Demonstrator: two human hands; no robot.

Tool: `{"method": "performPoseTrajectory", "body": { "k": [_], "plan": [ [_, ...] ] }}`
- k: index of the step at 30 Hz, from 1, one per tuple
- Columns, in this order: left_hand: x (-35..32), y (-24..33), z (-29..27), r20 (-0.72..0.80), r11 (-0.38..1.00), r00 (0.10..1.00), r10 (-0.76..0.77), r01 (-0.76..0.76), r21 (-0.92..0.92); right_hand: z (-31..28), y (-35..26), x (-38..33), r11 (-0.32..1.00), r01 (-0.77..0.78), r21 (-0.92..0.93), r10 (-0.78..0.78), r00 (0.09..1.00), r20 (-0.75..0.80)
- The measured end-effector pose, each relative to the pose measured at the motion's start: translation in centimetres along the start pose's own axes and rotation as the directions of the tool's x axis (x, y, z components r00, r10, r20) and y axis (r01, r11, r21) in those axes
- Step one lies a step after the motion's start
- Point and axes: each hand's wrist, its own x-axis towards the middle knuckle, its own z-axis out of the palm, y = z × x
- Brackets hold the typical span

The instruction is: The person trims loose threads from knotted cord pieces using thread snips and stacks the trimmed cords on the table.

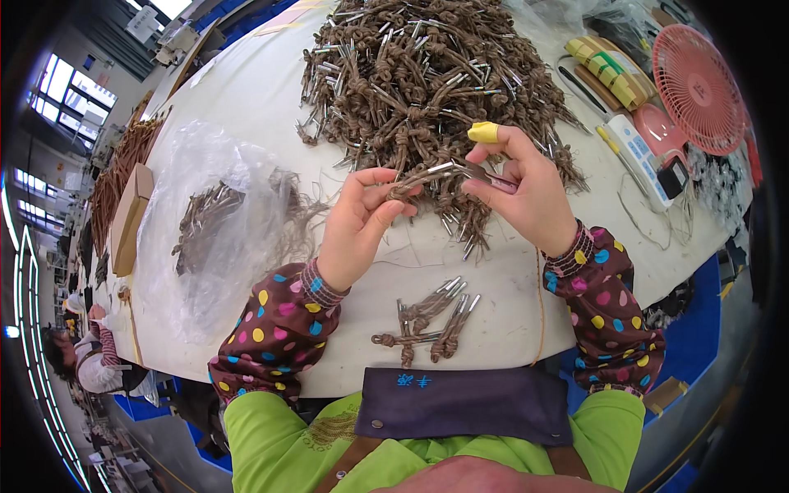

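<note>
My left hand [355,222] pinches a knotted brown cord [421,176] with shiny metal tips, held up in front of a large heap of similar cords [411,82]. Closed around small thread snips [485,174], my right hand [530,193] has the blades right by the cord's metal tip; whether they touch it I cannot tell. A yellow cover [483,132] wraps one right fingertip. Between my forearms, several knotted cords [429,320] lie in a small group on the pale tabletop [493,304].
At the left, a clear plastic bag [185,283] holds more brown cords, beside a cardboard box [131,220]. On the right are a pink fan [699,89], a white power strip [639,160] and a yellow-wrapped bundle [612,72]. Another person [103,357] sits far left.
</note>
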Motion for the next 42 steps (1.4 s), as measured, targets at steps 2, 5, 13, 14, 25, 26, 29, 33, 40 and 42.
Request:
{"method": "performPoseTrajectory", "body": {
  "k": [2, 5, 13, 14, 25, 26, 29, 33, 40, 42],
  "plan": [
    [0.0, 0.1, 0.3, 0.056, 0.995, 0.996, -0.065, 0.068, -0.066, 0.0, 0.2, -0.1, 0.999, -0.024, 0.038, 0.022, 0.999, 0.029],
    [-0.2, 0.2, 0.7, 0.062, 0.987, 0.994, -0.094, 0.101, -0.121, 0.5, -0.3, 0.0, 0.97, -0.113, 0.217, 0.079, 0.984, 0.159],
    [-0.5, 0.6, 0.5, 0.047, 0.88, 0.992, 0.117, -0.125, 0.459, 0.6, -1.1, -0.6, 0.904, 0.322, -0.281, -0.312, 0.947, 0.081],
    [-0.6, 0.6, 0.6, 0.07, 0.863, 0.991, 0.11, -0.13, 0.487, 1.0, -1.0, -0.8, 0.905, 0.318, -0.281, -0.307, 0.948, 0.085],
    [-0.8, 1.1, 0.9, 0.105, 0.839, 0.985, 0.135, -0.17, 0.517, 1.6, -0.6, -1.1, 0.671, 0.483, -0.563, -0.456, 0.867, 0.201],
    [-0.8, 1.1, 0.9, 0.106, 0.842, 0.986, 0.132, -0.168, 0.513, 1.6, -0.6, -1.1, 0.662, 0.489, -0.569, -0.467, 0.862, 0.197],
    [-0.8, 1.4, 1.0, 0.108, 0.83, 0.986, 0.129, -0.167, 0.531, 1.6, -0.5, -1.2, 0.636, 0.505, -0.583, -0.485, 0.85, 0.207],
    [-0.9, 1.6, 1.0, 0.114, 0.849, 0.991, 0.074, -0.122, 0.514, 1.5, -0.5, -1.1, 0.606, 0.531, -0.592, -0.513, 0.83, 0.219],
    [-0.9, 1.1, 0.9, 0.123, 0.856, 0.987, 0.099, -0.148, 0.495, 1.6, -0.4, -1.2, 0.602, 0.524, -0.603, -0.506, 0.834, 0.219],
    [-0.9, 1.1, 0.9, 0.127, 0.86, 0.988, 0.084, -0.136, 0.492, 1.7, -0.4, -1.2, 0.64, 0.507, -0.577, -0.492, 0.848, 0.199]
  ]
}}
